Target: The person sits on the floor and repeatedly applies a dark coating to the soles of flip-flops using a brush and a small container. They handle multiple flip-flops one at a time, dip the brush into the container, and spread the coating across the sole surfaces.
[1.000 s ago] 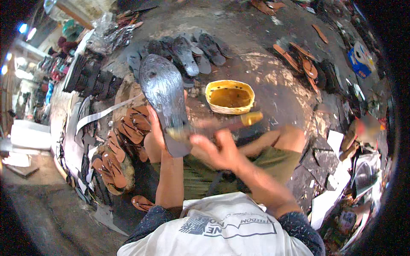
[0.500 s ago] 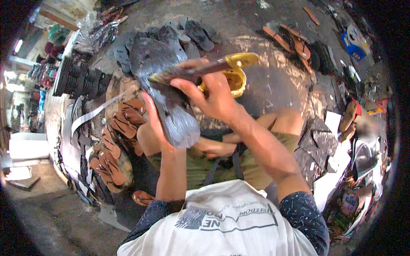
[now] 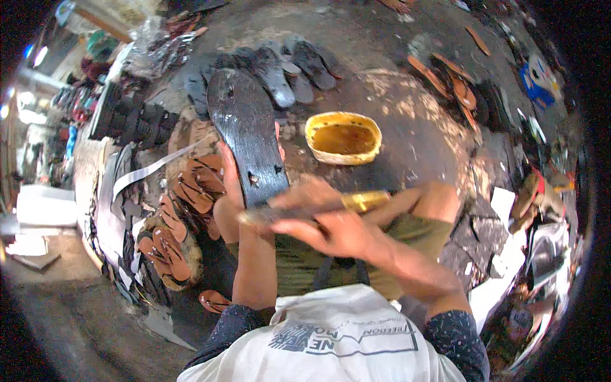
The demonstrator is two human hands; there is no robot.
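My left hand (image 3: 230,175) grips a long black shoe sole (image 3: 245,121) from beneath, its thumb and fingers along the edges. The sole's upper face is wet and shiny, with small holes near the lower end. My right hand (image 3: 334,223) is closed around a brush (image 3: 318,210) with a yellow-coated handle end. Motion smears the brush, and its tip lies over the lower end of the sole; whether they touch I cannot tell. Ahead of my right hand stands a yellow tub (image 3: 345,157) with amber liquid, perhaps glue, inside.
Several black soles (image 3: 309,63) lie on the floor beyond my left hand. Brown sandals (image 3: 167,251) are heaped at the left, beside a white strip (image 3: 149,169). More brown straps and soles (image 3: 461,92) lie far right. Dark offcuts (image 3: 477,232) and white scraps (image 3: 503,204) cover the right side.
My right hand has moved the brush down from the sole's middle to its lower end. The sole now faces up more flatly, and the tub has come into full view.
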